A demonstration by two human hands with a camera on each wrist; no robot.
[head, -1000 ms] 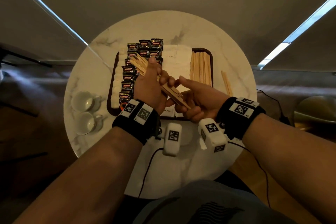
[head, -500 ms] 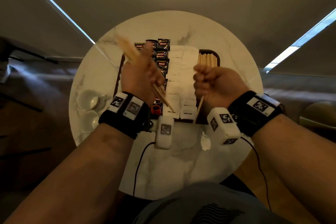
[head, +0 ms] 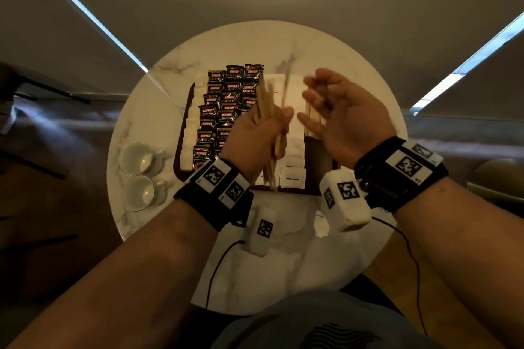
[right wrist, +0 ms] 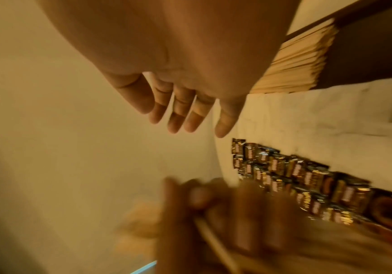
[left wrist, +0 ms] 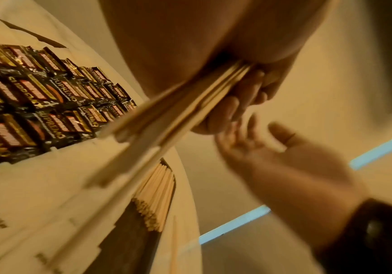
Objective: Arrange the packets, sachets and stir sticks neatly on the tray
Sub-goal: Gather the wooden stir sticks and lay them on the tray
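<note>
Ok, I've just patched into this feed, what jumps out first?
The left hand, raised over the tray, grips a bundle of wooden stir sticks; the right hand hovers open beside it. Behind them, shiny dark coffee packets lie in rows on the tray's left part, white sachets in the middle, more stir sticks at its right.

Stir sticks (head: 268, 110): pale bare wood, matt, flat-cut; same look in the laid bundle (left wrist: 156, 196) on the tray. Coffee packets (head: 226, 99): glossy foil, black with gold and red print, crinkled, catching light. Sugar sachets (head: 292, 176): white matt paper. Tray (head: 317, 161): dark brown, low sheen; material cannot be told. Table (head: 158, 110): pale marble-look top, smooth, grey veins. Cups (head: 136, 157): clear glass, shiny. Wristbands (head: 397, 176): black cloth, matt.
</note>
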